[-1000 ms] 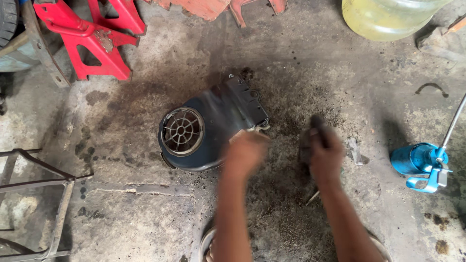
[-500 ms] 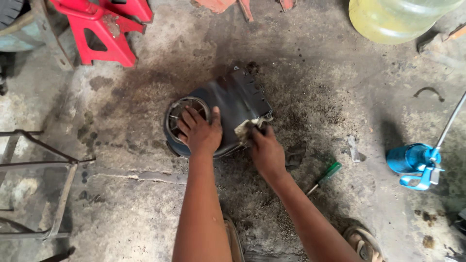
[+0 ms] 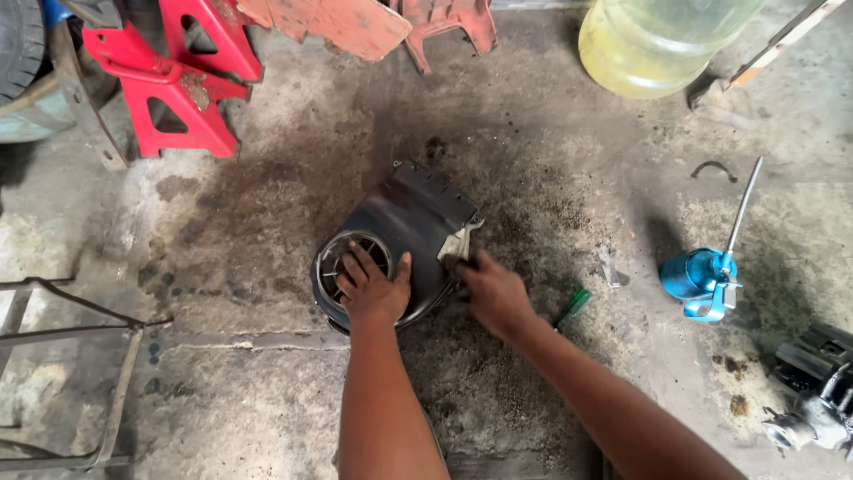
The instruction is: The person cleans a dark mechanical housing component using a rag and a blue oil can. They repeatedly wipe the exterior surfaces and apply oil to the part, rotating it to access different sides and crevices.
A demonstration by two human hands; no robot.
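— What lies under the hands?

— A dark plastic fan housing with a round slotted grille [image 3: 404,244], flat on the stained concrete floor [image 3: 267,391], about the middle of the patch in view. The left hand [image 3: 373,289] rests on the grille, its fingers [image 3: 355,267] spread over the slots and the thumb out to the side.

— And the other hand?

— The right hand [image 3: 493,293] is at the housing's right edge, pressing a pale crumpled rag [image 3: 460,242] against it. Its fingers look curled and pinching the rag, though the grip itself is partly hidden, so I can't be sure how tightly.

— Anything close by?

— A green-handled screwdriver [image 3: 573,308] lies on the floor just beside the right wrist. Further toward the right edge stands a blue metal oil can with a long thin spout [image 3: 702,274], well apart from the housing. At the far edge sit red steel stands [image 3: 178,98] on the left and a big yellowish translucent plastic jug [image 3: 657,44] on the right. A grey metal engine part [image 3: 813,400] shows at the near right corner, and a rusty metal frame [image 3: 62,356] at the left edge.
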